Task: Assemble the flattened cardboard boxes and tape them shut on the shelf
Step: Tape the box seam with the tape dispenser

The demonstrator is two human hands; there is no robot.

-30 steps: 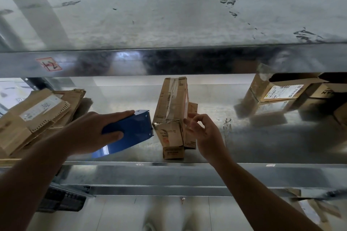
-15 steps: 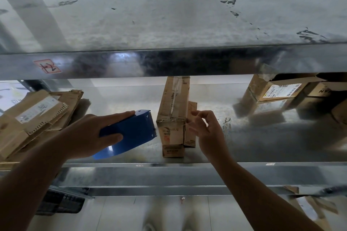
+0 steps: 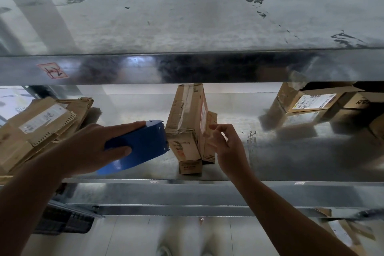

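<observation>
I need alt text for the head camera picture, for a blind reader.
A person's left hand holds a blue tape dispenser at the left side of an upright cardboard box on a metal shelf, while the right hand is at its right side. Flattened boxes lie further left.

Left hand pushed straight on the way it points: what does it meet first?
The standing box, likely: the blue dispenser that the left hand holds points its front edge at the box's left face, seemingly almost touching. Depth is unclear.
</observation>
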